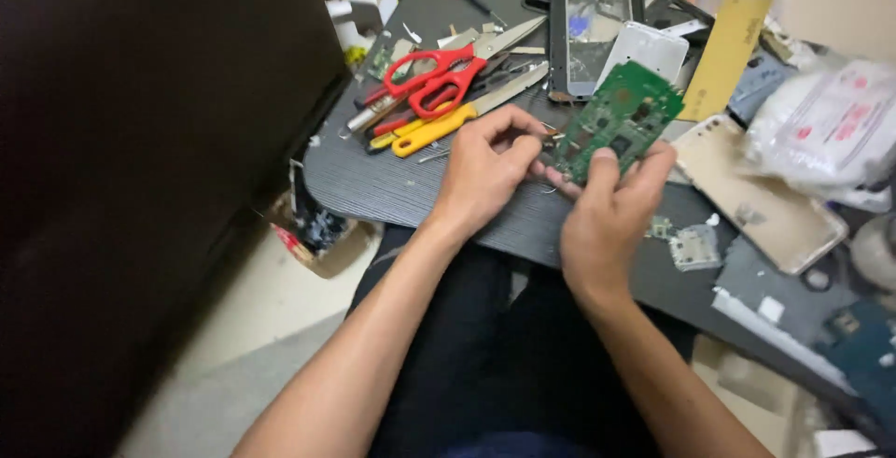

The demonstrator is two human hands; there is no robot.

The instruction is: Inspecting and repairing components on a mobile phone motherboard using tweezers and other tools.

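You are looking down at your own two hands over a dark desk (392, 187) that rests across your lap. Your right hand (607, 220) is closed around the lower edge of a green circuit board (616, 122), thumb on its face and fingers behind it, holding it tilted above the desk. Your left hand (485, 169) is curled, its fingertips pinched together at the board's left lower corner. Whatever they pinch is too small and thin to make out; it could be a fine tool or a wire.

Just beyond your left hand lies a heap of tools: red-handled scissors (434, 75) on top, a yellow-handled tool (434, 131) beside them, and several metal blades and shafts that overlap too much to tell apart.

Behind the board, a black phone frame (597, 28) lies flat, with a white phone back cover (649, 47) overlapping its right side. To the right sit a yellow card strip (733, 47), a gold phone back shell (765, 201), and a clear plastic bag (831, 122) with red markings, its contents blurred. A small metal shield piece (693, 245) lies just right of your right wrist.

The far right edge of the desk is cut off by the frame. The left third of the view is a dark surface with no detail visible.
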